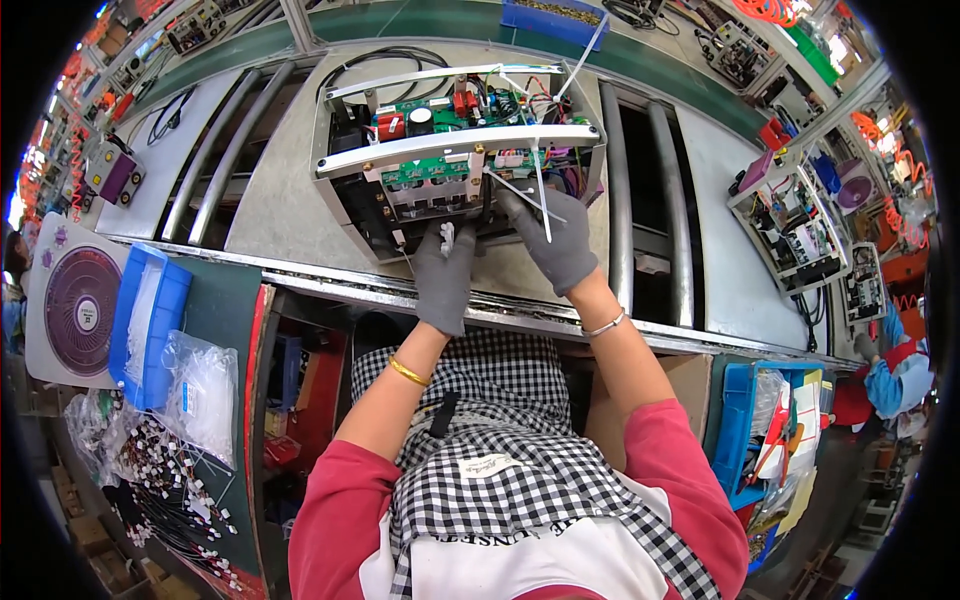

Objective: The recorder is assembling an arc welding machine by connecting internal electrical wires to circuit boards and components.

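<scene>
An open-sided electronic machine (455, 150) with a metal frame, green circuit boards and bundled wires stands in front of me. My left hand (443, 280), in a grey glove, is at its lower front edge. Its fingers are closed around a small white plastic piece (447, 238). My right hand (558, 240), also gloved, reaches to the machine's front right part with its fingers bent inward; the fingertips are partly hidden among the wires. Long white cable ties (541, 190) stick out in front of that hand and above the frame.
The machine rests on a board (275, 190) between metal rollers (622, 200). At left are a blue bin (140, 330), a clear plastic bag (200, 385), a purple fan panel (80, 310) and many wired connectors (180, 490). A blue tray (740, 420) holds tools at right.
</scene>
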`<state>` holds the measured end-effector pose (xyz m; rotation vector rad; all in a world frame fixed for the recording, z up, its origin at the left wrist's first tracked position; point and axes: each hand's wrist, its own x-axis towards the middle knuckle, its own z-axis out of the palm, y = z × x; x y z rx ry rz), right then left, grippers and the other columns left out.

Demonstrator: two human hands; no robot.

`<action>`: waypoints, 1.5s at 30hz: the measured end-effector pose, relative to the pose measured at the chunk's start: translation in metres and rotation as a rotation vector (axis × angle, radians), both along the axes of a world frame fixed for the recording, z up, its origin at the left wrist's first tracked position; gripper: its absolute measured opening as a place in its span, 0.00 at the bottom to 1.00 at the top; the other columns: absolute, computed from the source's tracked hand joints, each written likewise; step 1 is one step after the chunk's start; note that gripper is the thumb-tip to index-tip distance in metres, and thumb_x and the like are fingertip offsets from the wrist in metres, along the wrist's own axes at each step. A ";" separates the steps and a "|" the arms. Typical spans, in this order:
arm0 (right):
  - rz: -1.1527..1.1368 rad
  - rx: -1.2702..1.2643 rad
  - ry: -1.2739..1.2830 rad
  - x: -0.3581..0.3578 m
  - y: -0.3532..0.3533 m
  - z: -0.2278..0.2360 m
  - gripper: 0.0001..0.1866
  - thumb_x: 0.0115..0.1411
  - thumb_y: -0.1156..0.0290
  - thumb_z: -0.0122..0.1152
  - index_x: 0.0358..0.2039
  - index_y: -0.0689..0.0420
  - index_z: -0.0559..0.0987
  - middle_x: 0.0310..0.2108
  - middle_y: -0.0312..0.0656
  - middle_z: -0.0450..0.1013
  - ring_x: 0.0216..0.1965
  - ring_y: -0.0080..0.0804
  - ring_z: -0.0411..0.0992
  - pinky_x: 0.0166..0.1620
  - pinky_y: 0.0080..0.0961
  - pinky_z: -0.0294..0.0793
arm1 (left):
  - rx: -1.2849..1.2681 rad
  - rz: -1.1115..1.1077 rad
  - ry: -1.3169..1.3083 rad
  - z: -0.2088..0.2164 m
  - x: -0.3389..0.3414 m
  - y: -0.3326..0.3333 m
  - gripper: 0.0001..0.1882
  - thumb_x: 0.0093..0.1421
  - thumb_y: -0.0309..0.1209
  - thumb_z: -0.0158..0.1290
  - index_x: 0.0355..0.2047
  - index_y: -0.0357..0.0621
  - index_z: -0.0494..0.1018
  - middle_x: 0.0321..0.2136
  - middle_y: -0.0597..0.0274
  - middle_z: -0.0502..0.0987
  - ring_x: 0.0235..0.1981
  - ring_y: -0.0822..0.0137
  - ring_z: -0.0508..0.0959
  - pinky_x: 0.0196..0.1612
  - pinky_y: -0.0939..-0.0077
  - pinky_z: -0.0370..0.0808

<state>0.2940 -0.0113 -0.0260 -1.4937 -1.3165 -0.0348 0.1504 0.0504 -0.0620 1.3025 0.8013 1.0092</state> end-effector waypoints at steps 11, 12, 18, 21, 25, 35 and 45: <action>-0.010 -0.153 -0.086 0.003 0.000 0.000 0.11 0.61 0.63 0.65 0.40 0.54 0.84 0.28 0.46 0.79 0.29 0.44 0.76 0.34 0.32 0.73 | 0.015 -0.024 0.021 -0.013 0.010 0.014 0.11 0.63 0.32 0.55 0.36 0.34 0.77 0.25 0.61 0.79 0.25 0.71 0.76 0.31 0.74 0.72; -0.011 -0.154 -0.088 0.000 -0.002 0.004 0.11 0.61 0.63 0.65 0.40 0.54 0.84 0.28 0.46 0.79 0.29 0.44 0.76 0.34 0.32 0.73 | 0.052 -0.022 0.039 -0.011 0.009 0.015 0.11 0.62 0.32 0.55 0.35 0.34 0.77 0.24 0.61 0.79 0.24 0.70 0.76 0.30 0.73 0.72; 0.018 -0.084 0.077 -0.006 -0.006 0.005 0.14 0.59 0.65 0.67 0.44 0.55 0.83 0.35 0.46 0.81 0.34 0.41 0.79 0.40 0.29 0.76 | 0.025 -0.047 0.212 -0.018 -0.001 0.018 0.11 0.61 0.33 0.55 0.31 0.35 0.76 0.20 0.62 0.77 0.20 0.70 0.75 0.27 0.73 0.71; -0.042 -0.126 -0.029 -0.006 -0.005 0.001 0.14 0.58 0.66 0.67 0.44 0.56 0.83 0.36 0.46 0.81 0.34 0.40 0.79 0.39 0.30 0.77 | -0.038 -0.066 0.146 -0.021 -0.002 0.016 0.11 0.61 0.33 0.55 0.30 0.36 0.76 0.19 0.62 0.77 0.20 0.71 0.75 0.26 0.74 0.70; -0.011 -0.111 0.031 -0.006 -0.004 0.000 0.14 0.58 0.66 0.67 0.44 0.56 0.83 0.36 0.46 0.81 0.35 0.40 0.80 0.39 0.29 0.77 | -0.167 -0.214 0.179 -0.013 -0.006 0.023 0.11 0.61 0.34 0.55 0.29 0.36 0.76 0.18 0.63 0.76 0.19 0.72 0.74 0.24 0.74 0.70; -0.086 -0.236 0.018 -0.022 -0.011 0.002 0.12 0.59 0.62 0.65 0.39 0.54 0.83 0.32 0.46 0.80 0.33 0.44 0.79 0.36 0.33 0.77 | 0.070 -0.107 0.268 -0.021 -0.005 0.029 0.11 0.62 0.35 0.54 0.27 0.39 0.75 0.16 0.65 0.73 0.17 0.72 0.71 0.23 0.75 0.68; -0.095 -0.202 -0.063 -0.020 -0.015 -0.006 0.11 0.60 0.62 0.62 0.40 0.53 0.82 0.32 0.46 0.79 0.32 0.45 0.78 0.35 0.34 0.76 | -0.883 -0.767 -0.342 -0.017 -0.023 0.043 0.08 0.68 0.35 0.49 0.31 0.51 0.70 0.13 0.77 0.56 0.08 0.81 0.52 0.10 0.85 0.48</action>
